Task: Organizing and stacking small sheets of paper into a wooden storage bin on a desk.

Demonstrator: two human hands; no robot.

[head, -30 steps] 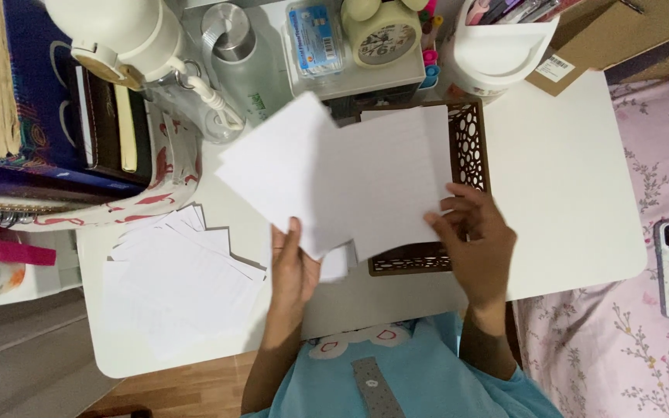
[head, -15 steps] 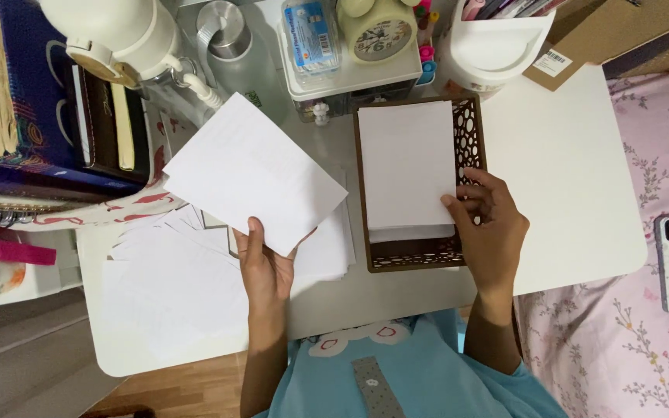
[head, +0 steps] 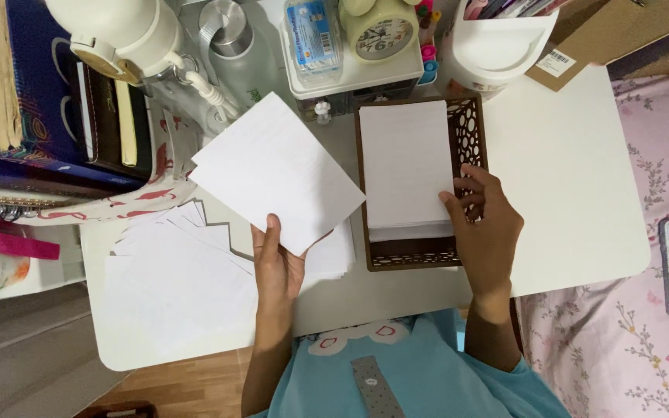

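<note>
- White sheet of paper [head: 276,172] sits pinched in your left hand [head: 279,267]: thumb on top at its near corner, fingers closed beneath it, the sheet tilted and lifted above the worktop [head: 567,170].
- Your right hand [head: 483,228] rests on the stack of white sheets [head: 406,166] lying inside the brown perforated basket [head: 470,131]; its fingers [head: 466,193] are bent onto the stack's right edge and the basket rim, pressing rather than closed around anything.
- Judging by the piles, you are partway through: a neat stack is already in the basket, one sheet is in hand, a small pile [head: 334,251] lies under that sheet just left of the basket, and a wide fanned spread of loose sheets [head: 180,279] still lies further left.
- Paper looks thin, matte and flat, with crisp rectangular corners; faint ruled lines may show, though too faint to be sure.
- Basket walls are rigid, pierced with round holes, and rectangular.
- Worktop is smooth and white with rounded corners.
</note>
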